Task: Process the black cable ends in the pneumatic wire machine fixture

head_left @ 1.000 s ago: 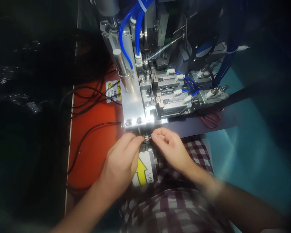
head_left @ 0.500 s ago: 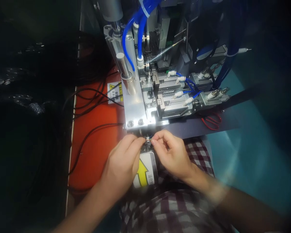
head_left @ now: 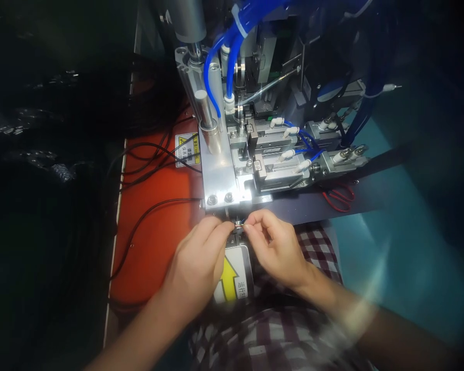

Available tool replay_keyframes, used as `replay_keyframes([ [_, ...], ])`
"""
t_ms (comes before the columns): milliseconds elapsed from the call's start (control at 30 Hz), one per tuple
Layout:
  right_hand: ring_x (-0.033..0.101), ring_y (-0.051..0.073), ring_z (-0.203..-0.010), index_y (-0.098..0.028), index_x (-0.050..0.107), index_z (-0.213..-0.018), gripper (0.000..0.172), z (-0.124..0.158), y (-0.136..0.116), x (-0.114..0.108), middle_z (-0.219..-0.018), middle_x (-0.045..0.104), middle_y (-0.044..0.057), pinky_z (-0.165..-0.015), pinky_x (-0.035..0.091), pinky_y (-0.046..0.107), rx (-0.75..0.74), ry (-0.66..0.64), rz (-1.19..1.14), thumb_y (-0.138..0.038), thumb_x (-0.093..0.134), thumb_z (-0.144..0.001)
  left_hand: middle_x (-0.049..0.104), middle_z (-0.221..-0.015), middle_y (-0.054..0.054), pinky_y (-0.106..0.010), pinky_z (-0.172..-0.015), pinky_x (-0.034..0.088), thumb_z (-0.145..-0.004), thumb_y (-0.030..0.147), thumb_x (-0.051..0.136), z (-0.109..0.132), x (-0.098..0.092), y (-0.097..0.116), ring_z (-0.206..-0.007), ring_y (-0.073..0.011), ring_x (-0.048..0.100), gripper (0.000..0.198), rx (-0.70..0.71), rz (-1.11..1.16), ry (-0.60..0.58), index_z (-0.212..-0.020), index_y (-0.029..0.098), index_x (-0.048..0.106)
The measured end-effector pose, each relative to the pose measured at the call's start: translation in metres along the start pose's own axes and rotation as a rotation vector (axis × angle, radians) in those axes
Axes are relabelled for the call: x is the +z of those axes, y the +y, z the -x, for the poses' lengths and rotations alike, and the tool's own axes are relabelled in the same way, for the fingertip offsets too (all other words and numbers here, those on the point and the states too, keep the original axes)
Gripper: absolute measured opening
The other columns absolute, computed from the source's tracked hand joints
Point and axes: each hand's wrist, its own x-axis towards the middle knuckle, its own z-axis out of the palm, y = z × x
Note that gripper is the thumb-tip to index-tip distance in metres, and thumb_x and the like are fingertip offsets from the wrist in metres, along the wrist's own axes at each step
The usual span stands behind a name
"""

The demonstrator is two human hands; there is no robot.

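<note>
Just in front of the machine's bright metal plate (head_left: 220, 178), both hands meet over a tiny, shiny metallic part (head_left: 238, 224). My left hand (head_left: 201, 252) is closed, thumb and index fingertips pinched at the part's left side. From the right, my right hand (head_left: 274, 245) pinches at its other side, where a thin wire-like end seems to show. The part is too small to name, and the fingers cover some of it. Below the fingertips runs a dark track leading to a white label with a yellow arrow (head_left: 229, 278).
Silver pneumatic cylinders (head_left: 280, 172) with blue air hoses (head_left: 232, 56) stand behind the hands. Black cables (head_left: 150, 206) cross the orange base (head_left: 158, 257) at left, beside a yellow warning label (head_left: 187, 149). Red-handled scissors or pliers (head_left: 339, 198) lie at right.
The view has shifted slightly, so the machine appears a little lower and further right. Both hands keep the same pinch at the small part.
</note>
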Motion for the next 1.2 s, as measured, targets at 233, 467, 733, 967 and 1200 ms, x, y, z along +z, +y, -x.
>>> replay_keyframes([
  [233,0.044,0.011,-0.051,-0.019,0.052,-0.084,0.009,-0.003,-0.001,-0.002,-0.059,0.045,-0.005,-0.053,0.035,0.026,0.013,-0.017,0.018,-0.024,0.049,-0.091,0.060,-0.082,-0.006,-0.025,-0.069,0.053,-0.087,0.003,0.050,0.000,0.000,0.001,-0.073,-0.0138,0.058,0.020,0.009,-0.005,0.013,-0.100,0.009,0.064],
  [467,0.041,0.010,-0.047,-0.019,0.052,-0.082,0.010,-0.005,-0.004,-0.005,-0.055,0.043,-0.007,-0.051,0.033,0.025,0.034,-0.052,0.061,-0.023,0.048,-0.091,0.059,-0.081,-0.005,-0.025,-0.068,0.053,-0.087,0.005,0.050,0.000,0.000,0.001,-0.072,-0.0140,0.058,0.019,0.003,-0.016,0.006,-0.099,0.010,0.064],
  [733,0.044,0.009,-0.048,-0.018,0.053,-0.083,0.008,-0.010,-0.006,-0.013,-0.057,0.050,-0.005,-0.051,0.033,0.024,-0.088,-0.086,0.151,-0.019,0.048,-0.089,0.060,-0.082,-0.006,-0.024,-0.069,0.053,-0.087,0.004,0.049,0.000,-0.001,0.001,-0.073,-0.0139,0.058,0.020,0.010,-0.013,0.012,-0.100,0.010,0.064],
  [967,0.044,0.010,-0.050,-0.019,0.052,-0.083,0.008,-0.011,-0.007,-0.014,-0.057,0.048,-0.005,-0.052,0.032,0.025,-0.044,-0.128,0.141,-0.020,0.048,-0.090,0.060,-0.082,-0.005,-0.024,-0.070,0.053,-0.088,0.004,0.048,0.000,0.000,0.001,-0.073,-0.0140,0.059,0.022,0.000,-0.015,0.004,-0.101,0.012,0.063],
  [1200,0.041,0.010,-0.049,-0.019,0.051,-0.081,0.010,-0.011,-0.011,-0.014,-0.057,0.045,-0.006,-0.051,0.030,0.025,0.017,-0.128,0.115,-0.022,0.048,-0.090,0.059,-0.081,-0.005,-0.024,-0.068,0.053,-0.087,0.003,0.048,-0.002,0.000,0.001,-0.072,-0.0139,0.059,0.022,0.010,-0.032,0.008,-0.100,0.011,0.063],
])
